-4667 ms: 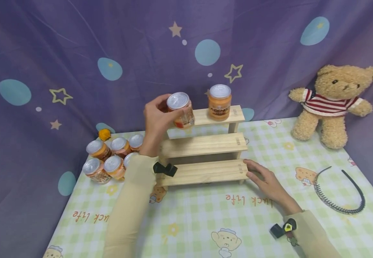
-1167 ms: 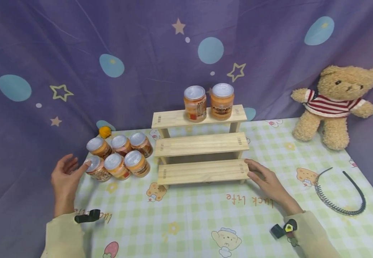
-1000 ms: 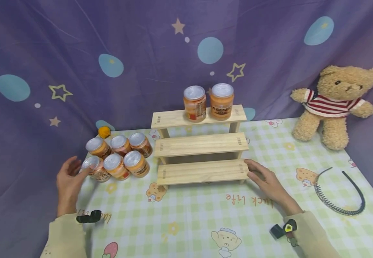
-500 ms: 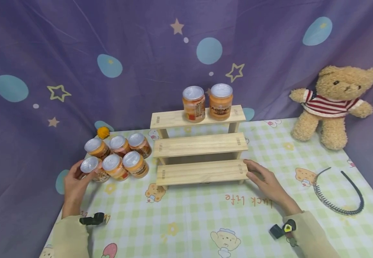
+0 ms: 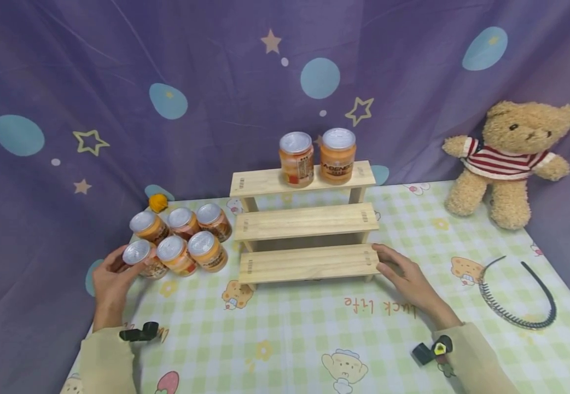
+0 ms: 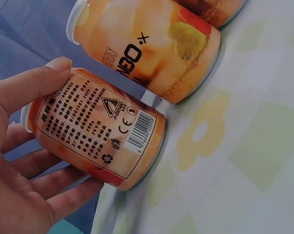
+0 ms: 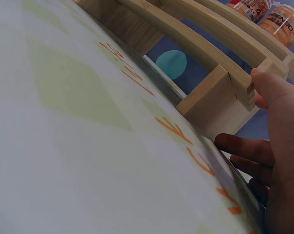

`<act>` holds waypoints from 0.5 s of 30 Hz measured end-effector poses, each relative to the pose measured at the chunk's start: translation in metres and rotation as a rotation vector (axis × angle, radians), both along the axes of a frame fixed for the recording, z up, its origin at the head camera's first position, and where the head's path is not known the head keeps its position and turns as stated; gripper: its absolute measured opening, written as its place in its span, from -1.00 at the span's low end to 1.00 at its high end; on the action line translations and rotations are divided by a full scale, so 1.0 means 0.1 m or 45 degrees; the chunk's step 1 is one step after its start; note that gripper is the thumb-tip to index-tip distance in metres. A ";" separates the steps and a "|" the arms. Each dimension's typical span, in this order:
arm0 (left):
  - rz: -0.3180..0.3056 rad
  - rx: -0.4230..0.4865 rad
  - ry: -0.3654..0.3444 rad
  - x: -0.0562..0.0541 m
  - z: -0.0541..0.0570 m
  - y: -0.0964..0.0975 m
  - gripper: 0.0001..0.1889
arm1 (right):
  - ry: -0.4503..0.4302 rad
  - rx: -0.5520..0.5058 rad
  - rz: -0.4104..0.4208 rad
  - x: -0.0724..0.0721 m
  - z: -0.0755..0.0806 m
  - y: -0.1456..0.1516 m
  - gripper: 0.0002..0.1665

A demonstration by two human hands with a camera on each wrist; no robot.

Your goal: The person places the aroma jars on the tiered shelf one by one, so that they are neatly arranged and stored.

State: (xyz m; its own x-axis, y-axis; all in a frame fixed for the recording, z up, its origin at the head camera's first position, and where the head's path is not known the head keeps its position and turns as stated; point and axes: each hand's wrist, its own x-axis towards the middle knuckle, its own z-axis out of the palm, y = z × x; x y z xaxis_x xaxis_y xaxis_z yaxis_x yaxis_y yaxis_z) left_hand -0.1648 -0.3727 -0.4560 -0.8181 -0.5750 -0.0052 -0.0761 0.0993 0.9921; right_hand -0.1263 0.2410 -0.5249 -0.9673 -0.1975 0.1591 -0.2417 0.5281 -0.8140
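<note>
My left hand holds the front-left orange jar of a cluster on the table. Its thumb lies along the label and the fingers pass round the other side, near the pale lid. The jar's base is still down on the checked cloth in the left wrist view. My right hand touches the right end of the lowest step of a three-tier wooden rack. In the right wrist view its thumb meets the board's end, while the other fingers reach loosely below. Two jars stand side by side on the top step.
Several more orange jars stand close beside the held one, left of the rack. A small yellow object lies behind them. A teddy bear sits back right, and a black headband lies at right. Purple curtain hangs behind.
The left hand set a second jar on the top step, let go, and came back left to the cluster. Its fingers have closed round the front-left jar. The right hand stays put.
</note>
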 end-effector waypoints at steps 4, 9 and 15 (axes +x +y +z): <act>0.002 -0.010 -0.027 0.01 0.02 -0.01 -0.36 | -0.004 -0.002 -0.001 0.00 0.00 0.00 -0.43; 0.032 0.010 -0.049 0.04 0.07 -0.01 -0.35 | -0.004 -0.012 -0.001 0.00 0.00 0.00 -0.43; 0.072 0.033 0.008 0.08 0.19 -0.01 -0.36 | -0.001 -0.003 -0.001 -0.01 -0.02 0.01 -0.43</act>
